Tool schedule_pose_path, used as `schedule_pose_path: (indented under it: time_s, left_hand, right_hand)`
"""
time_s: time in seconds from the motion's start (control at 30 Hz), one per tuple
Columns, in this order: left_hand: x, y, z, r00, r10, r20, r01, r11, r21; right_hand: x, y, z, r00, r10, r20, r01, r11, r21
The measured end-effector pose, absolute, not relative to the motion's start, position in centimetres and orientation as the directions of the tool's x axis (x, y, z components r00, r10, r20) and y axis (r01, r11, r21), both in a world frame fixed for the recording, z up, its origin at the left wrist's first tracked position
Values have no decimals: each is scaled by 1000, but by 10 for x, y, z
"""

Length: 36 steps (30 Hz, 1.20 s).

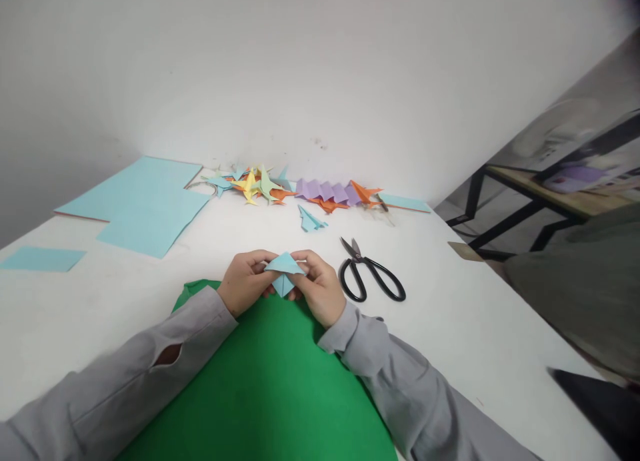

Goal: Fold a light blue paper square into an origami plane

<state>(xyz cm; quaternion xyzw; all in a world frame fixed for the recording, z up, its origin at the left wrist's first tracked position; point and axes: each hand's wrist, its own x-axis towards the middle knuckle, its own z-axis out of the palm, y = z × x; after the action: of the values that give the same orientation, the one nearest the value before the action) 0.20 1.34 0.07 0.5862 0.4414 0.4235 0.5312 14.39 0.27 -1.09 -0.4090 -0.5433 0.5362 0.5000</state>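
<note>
A small light-blue folded paper (284,264) is held between both hands, above the near part of the table. Its top flap is spread wide, and a pointed lower part with a centre crease hangs below. My left hand (245,281) pinches its left side with thumb and fingers. On the right side, my right hand (319,286) pinches it in the same way. The fingertips behind the paper are partly hidden. Black-handled scissors (367,267) lie just right of my right hand, blades slightly apart.
Light-blue paper sheets (145,207) and a small rectangle (44,259) lie at left. Colourful folded paper figures (255,184), a purple pleated strip (327,191) and a blue folded piece (311,219) lie toward the wall. Green cloth (265,381) covers my front.
</note>
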Motion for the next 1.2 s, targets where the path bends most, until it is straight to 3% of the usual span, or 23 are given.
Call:
schedule_pose_path:
  time_s: [0.27, 0.43, 0.7, 1.2]
  left_hand:
    - [4, 10, 3, 216, 974, 74, 156, -110, 982]
    - [3, 11, 2, 229, 973, 25, 179, -67, 982]
    - [-1, 16, -1, 318, 946, -57, -49, 76, 996]
    - [3, 13, 2, 363, 932, -10, 133, -41, 990]
  right_hand:
    - [144, 2, -11, -146, 985, 86, -62, 78, -995]
    - [144, 2, -9, -126, 987, 100, -26, 97, -995]
    - [147, 6, -15, -117, 991, 70, -25, 67, -997]
    - [145, 4, -12, -111, 992, 61, -62, 54, -997]
